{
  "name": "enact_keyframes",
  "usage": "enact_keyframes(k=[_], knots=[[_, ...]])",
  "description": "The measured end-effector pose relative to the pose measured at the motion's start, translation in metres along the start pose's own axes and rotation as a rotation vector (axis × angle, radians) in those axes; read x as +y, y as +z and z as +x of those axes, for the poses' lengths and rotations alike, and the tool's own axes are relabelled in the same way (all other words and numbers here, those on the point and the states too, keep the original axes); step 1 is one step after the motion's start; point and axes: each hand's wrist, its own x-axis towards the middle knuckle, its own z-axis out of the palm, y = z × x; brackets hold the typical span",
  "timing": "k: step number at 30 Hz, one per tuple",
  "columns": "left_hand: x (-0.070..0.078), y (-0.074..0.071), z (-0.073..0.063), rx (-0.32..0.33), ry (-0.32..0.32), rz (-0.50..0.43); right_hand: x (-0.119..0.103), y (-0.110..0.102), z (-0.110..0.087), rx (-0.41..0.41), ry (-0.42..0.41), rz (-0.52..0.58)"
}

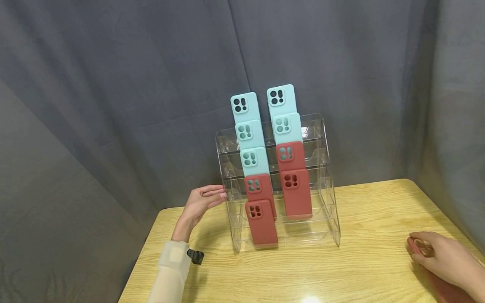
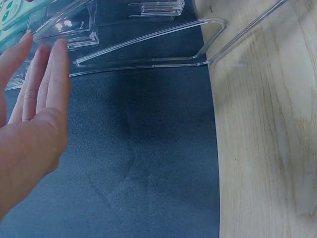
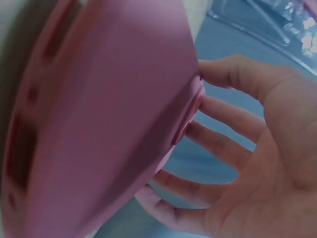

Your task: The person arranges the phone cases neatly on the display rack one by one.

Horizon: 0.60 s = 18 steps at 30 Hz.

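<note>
A clear acrylic tiered display rack (image 1: 307, 240) stands on the table with two columns of phone cases. In the left column, three mint cases (image 1: 254, 162) rise above two red cases (image 1: 263, 225); the right column has two mint cases (image 1: 287, 128) above two red ones (image 1: 297, 198). My left hand (image 1: 202, 200) is at the rack's left side, its fingers extended and the fingertips right at the clear side panel. Off to the right, my right hand (image 1: 447, 256) grips another red phone case (image 3: 109, 109) by its camera end, thumb and fingers at its edges.
The wooden table (image 1: 363, 269) spreads in front of the rack and to both sides. Grey curtain fabric (image 1: 170, 75) hangs behind the table and along its left and right edges. A dark wrist device (image 1: 195, 256) sits at the left sleeve.
</note>
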Motion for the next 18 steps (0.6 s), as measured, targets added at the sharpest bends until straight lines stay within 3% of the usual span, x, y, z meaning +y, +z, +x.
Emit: enact_keyframes(k=[4,10,18], knots=[[0.0,0.0,0.0,0.003,0.002,-0.003,-0.023,-0.006,0.005,0.065,-0.032,0.01],[-0.002,-0.002,0.0,0.004,-0.009,-0.008,-0.061,-0.009,0.011,0.268,-0.144,0.037],[0.0,0.001,-0.002,0.004,0.004,-0.009,-0.105,-0.02,0.025,0.382,-0.216,0.112]])
